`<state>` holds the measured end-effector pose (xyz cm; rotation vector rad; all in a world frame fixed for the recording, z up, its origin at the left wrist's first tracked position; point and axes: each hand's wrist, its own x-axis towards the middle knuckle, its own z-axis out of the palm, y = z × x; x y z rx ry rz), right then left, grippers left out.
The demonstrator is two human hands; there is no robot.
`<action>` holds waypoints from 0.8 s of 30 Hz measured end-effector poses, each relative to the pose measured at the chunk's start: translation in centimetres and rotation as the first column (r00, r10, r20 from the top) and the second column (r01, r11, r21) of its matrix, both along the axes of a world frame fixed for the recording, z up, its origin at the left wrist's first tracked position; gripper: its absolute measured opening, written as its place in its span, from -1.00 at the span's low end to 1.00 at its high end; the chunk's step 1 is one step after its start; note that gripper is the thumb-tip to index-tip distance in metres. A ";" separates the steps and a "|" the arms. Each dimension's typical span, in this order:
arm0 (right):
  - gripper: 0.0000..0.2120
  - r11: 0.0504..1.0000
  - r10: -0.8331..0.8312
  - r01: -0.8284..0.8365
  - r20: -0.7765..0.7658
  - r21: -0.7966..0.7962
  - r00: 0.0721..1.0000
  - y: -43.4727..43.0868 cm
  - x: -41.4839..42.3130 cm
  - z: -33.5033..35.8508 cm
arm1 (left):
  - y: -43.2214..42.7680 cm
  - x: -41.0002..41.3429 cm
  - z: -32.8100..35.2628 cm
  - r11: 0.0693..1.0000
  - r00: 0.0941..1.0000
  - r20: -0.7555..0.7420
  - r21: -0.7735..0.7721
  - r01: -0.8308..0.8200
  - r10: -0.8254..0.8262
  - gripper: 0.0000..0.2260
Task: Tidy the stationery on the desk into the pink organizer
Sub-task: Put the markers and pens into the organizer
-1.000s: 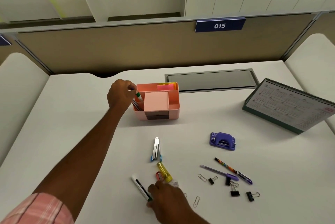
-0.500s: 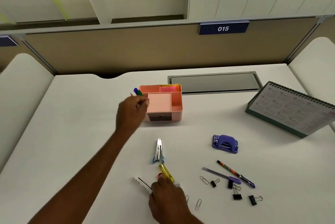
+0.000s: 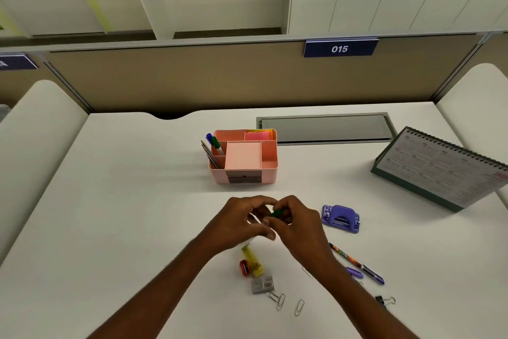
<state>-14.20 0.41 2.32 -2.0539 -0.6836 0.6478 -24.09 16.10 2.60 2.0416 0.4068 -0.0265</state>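
Pink plastic, the organizer (image 3: 217,176) stands at twelve o'clock from the hands, well apart from them. Two pens, one blue and one green (image 3: 215,143), and pencils (image 3: 210,156) lean in its nine o'clock compartments, with sticky notes (image 3: 258,135) at its one o'clock corner. The left hand (image 3: 239,224) and right hand (image 3: 298,228) meet over the white desk (image 3: 110,215), both with fingers curled round a green-capped pen (image 3: 276,213). The right fingers pinch the green end, and the pen's body is mostly hidden. At six o'clock from the hands lie a yellow tool (image 3: 253,261), a red sharpener (image 3: 244,267), a grey staple box (image 3: 262,283) and paper clips (image 3: 279,301). A purple hole punch (image 3: 341,219) sits at three o'clock, two loose pens (image 3: 357,263) and a binder clip (image 3: 384,300) at four, and a desk calendar (image 3: 445,171) at two.
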 end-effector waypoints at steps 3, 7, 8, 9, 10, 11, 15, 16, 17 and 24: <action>-0.79 0.997 -0.020 0.020 -0.013 0.072 1.000 0.0 0.2 0.1 | -0.2 0.4 0.2 0.996 0.996 0.079 0.071 -0.053 0.047 -0.46; -0.71 0.995 -0.034 0.033 0.004 0.093 0.999 -0.5 0.5 0.0 | 0.8 0.7 1.2 0.971 0.988 0.101 0.201 -0.131 0.113 -0.41; -0.71 0.996 -0.030 0.030 0.002 0.080 1.000 -0.7 0.6 -0.1 | 1.5 0.7 1.4 0.960 0.982 0.126 0.223 -0.169 0.143 -0.45; -0.72 0.997 -0.024 0.024 -0.003 0.069 1.000 -1.0 0.7 -0.3 | 2.3 0.7 1.8 0.949 0.970 0.167 0.229 -0.214 0.179 -0.51; -0.74 0.998 -0.015 0.015 -0.009 0.058 1.000 -1.3 0.7 -0.6 | 3.1 0.7 2.2 0.937 0.949 0.222 0.216 -0.273 0.225 -0.58; -0.77 0.999 -0.005 0.006 -0.012 0.044 1.000 -1.7 0.7 -1.0 | 4.0 0.8 2.5 0.921 0.917 0.282 0.187 -0.342 0.283 -0.64; -0.85 1.000 0.015 -0.015 -0.007 -0.017 1.000 -3.1 0.5 -2.2 | 8.1 1.1 4.1 0.805 0.773 0.424 0.151 -0.574 0.472 -0.86; -0.85 0.999 0.019 -0.019 -0.006 -0.029 1.000 -3.3 0.4 -2.4 | 9.3 1.2 4.3 0.779 0.751 0.450 0.170 -0.603 0.483 -0.89; -0.86 0.999 0.022 -0.022 -0.008 -0.040 1.000 -3.6 0.3 -2.6 | 10.4 1.3 4.5 0.750 0.736 0.473 0.209 -0.628 0.484 -0.90; -0.88 0.995 0.038 -0.041 -0.037 -0.093 0.999 -4.8 0.0 -3.6 | 14.5 2.3 5.1 0.572 0.682 0.528 0.386 -0.724 0.506 -0.84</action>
